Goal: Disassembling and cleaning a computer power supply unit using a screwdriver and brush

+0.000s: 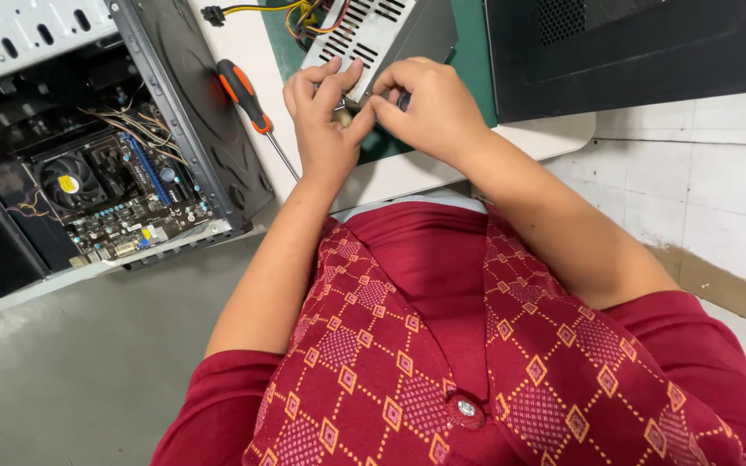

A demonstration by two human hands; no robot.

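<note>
A grey metal power supply box (371,33) with a slotted vent lies on a green mat (470,60) on the white table. My left hand (321,121) pinches at its near corner, fingers on the vent edge. My right hand (429,103) meets the left at that same corner, fingertips closed on something small that I cannot make out. A bundle of yellow, red and black wires (291,10) leaves the far end of the box.
An orange and black screwdriver (248,99) lies on the table left of my hands. An open computer case (174,103) with a motherboard and a round cooler fan (71,181) sits at the left. A black side panel (641,47) lies at the upper right.
</note>
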